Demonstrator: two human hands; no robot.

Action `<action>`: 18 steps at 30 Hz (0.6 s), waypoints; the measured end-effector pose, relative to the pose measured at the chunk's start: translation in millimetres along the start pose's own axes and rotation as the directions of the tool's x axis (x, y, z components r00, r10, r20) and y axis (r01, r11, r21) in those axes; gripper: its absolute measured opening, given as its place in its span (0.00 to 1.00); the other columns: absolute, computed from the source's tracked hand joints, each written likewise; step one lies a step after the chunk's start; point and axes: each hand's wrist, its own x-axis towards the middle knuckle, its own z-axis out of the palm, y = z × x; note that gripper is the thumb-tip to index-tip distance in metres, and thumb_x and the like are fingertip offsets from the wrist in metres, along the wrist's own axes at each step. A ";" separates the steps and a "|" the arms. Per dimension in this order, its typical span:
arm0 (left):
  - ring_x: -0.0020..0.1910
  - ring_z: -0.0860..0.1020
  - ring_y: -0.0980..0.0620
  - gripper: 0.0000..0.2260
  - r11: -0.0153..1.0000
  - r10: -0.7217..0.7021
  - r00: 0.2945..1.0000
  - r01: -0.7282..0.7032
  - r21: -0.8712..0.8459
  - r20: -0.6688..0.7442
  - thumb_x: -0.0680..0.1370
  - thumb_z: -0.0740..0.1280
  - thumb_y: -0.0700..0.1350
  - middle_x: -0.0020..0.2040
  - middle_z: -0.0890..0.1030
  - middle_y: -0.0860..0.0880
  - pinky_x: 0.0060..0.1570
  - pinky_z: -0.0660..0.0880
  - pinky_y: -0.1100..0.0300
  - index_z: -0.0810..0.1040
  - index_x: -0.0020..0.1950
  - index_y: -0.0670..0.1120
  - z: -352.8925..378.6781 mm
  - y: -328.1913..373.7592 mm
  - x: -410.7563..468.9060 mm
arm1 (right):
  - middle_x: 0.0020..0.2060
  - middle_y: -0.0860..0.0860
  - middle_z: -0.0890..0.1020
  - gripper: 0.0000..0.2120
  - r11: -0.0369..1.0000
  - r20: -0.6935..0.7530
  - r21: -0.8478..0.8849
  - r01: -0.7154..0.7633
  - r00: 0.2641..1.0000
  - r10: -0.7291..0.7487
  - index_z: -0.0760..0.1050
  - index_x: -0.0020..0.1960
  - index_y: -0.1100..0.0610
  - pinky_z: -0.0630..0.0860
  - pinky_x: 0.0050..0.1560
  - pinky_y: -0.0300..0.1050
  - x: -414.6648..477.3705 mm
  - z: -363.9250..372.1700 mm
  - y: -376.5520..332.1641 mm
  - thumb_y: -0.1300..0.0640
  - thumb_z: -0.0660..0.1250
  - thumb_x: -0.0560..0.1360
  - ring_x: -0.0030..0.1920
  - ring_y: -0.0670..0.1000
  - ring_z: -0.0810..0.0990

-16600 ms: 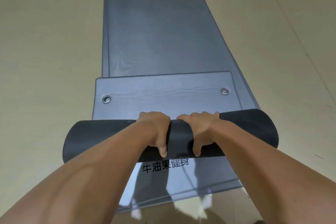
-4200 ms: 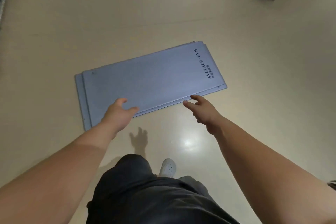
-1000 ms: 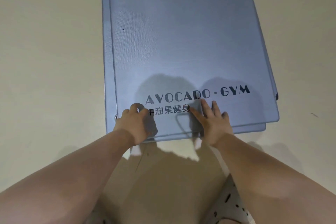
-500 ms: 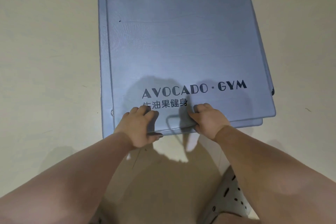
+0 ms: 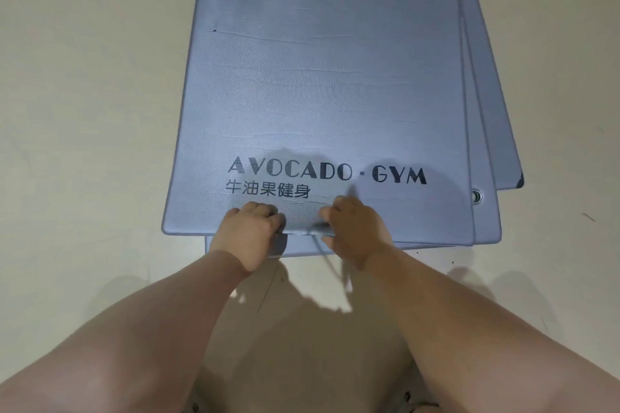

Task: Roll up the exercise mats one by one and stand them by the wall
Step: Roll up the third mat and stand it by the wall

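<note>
A blue-grey exercise mat (image 5: 322,77) printed "AVOCADO · GYM" lies flat on top of a stack, stretching away from me. Its near edge is lifted slightly off the stack. My left hand (image 5: 250,235) grips that near edge left of centre, fingers curled over it. My right hand (image 5: 355,231) grips the same edge right of centre. Beneath it lie more blue-grey mats (image 5: 486,151), fanned out to the right, one showing a metal eyelet (image 5: 475,195).
Beige smooth floor (image 5: 84,111) surrounds the stack on both sides and in front of me. My shadow falls on the floor between my forearms. No wall is in view.
Both hands closed tighter on the top mat's near edge and raised it a little. The top mat shifted left, so the lower mats and an eyelet show at the right.
</note>
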 end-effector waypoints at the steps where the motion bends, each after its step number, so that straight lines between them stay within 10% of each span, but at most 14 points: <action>1: 0.52 0.76 0.47 0.06 1.000 0.000 1.000 0.000 0.017 0.003 0.77 0.69 0.46 0.53 0.80 0.54 0.43 0.64 0.55 0.78 0.52 0.54 -0.1 0.5 0.3 | 0.65 0.51 0.73 0.18 0.999 -0.011 -0.020 -0.033 0.999 0.033 0.72 0.69 0.49 0.73 0.58 0.50 -4.8 3.6 3.7 0.56 0.65 0.80 0.66 0.56 0.73; 5: 0.56 0.77 0.45 0.14 0.999 0.004 1.000 -0.004 0.050 0.014 0.80 0.64 0.43 0.58 0.81 0.51 0.50 0.71 0.54 0.78 0.64 0.53 -0.3 -1.2 7.3 | 0.68 0.53 0.74 0.21 0.989 -0.057 0.025 -0.144 0.988 0.145 0.72 0.71 0.50 0.69 0.68 0.54 -18.6 14.0 18.4 0.59 0.65 0.79 0.67 0.59 0.72; 9: 0.57 0.77 0.42 0.21 0.994 -0.036 0.997 0.029 0.108 0.062 0.80 0.60 0.41 0.58 0.81 0.46 0.52 0.71 0.54 0.71 0.74 0.52 -15.9 3.3 14.2 | 0.56 0.54 0.80 0.10 0.979 -0.060 0.160 -0.131 0.988 0.142 0.76 0.62 0.55 0.77 0.55 0.51 -22.4 -2.1 16.6 0.58 0.60 0.84 0.57 0.58 0.78; 13: 0.41 0.78 0.40 0.16 0.991 -0.125 0.982 0.129 0.018 -0.139 0.72 0.72 0.34 0.42 0.81 0.42 0.41 0.72 0.50 0.80 0.58 0.44 -22.7 5.1 8.3 | 0.36 0.47 0.75 0.10 0.970 -0.200 0.181 -0.159 0.960 0.195 0.73 0.52 0.53 0.66 0.32 0.45 -14.7 -25.6 30.7 0.50 0.57 0.87 0.36 0.52 0.75; 18: 0.41 0.74 0.41 0.17 0.988 -0.121 0.860 0.153 0.025 -0.496 0.70 0.71 0.35 0.44 0.78 0.43 0.43 0.59 0.50 0.80 0.58 0.45 -33.2 6.2 20.2 | 0.35 0.50 0.74 0.13 0.948 -0.223 0.213 -0.239 0.932 0.285 0.73 0.57 0.56 0.69 0.38 0.49 0.1 -46.5 34.5 0.49 0.54 0.88 0.39 0.58 0.75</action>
